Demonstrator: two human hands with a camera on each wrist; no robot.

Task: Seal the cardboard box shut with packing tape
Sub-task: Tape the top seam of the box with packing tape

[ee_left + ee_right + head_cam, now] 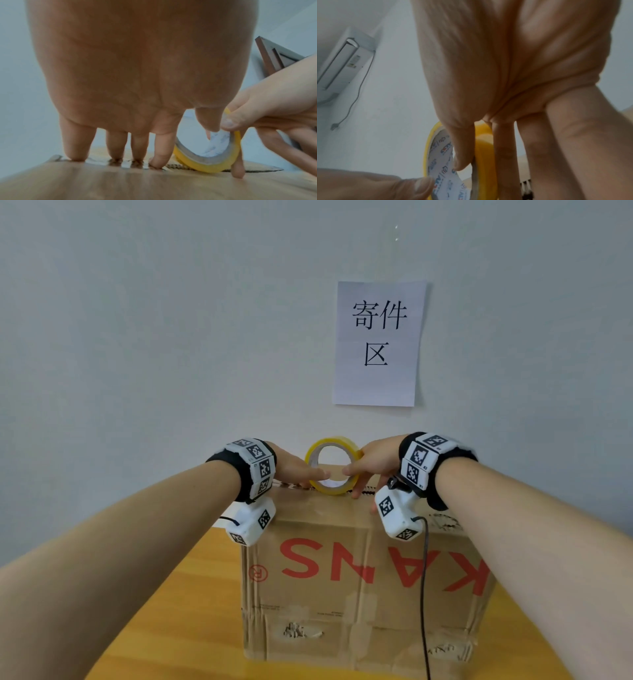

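Tape roll (pixel 333 465) is pinched upright by right hand (pixel 373 463) | left hand (pixel 297 469) fingers (pixel 116 146) straight, pressed on box (pixel 359 570) | risk: tape is skewed if roll tilts.

Soft, even light filled the head view, with faint shadows and a small glint high on the wall (pixel 396 227). Wide-angle distortion stretched both forearms at the lower edges. Both wrist views were dimmer, grainy and blurred, each palm close and unfocused.
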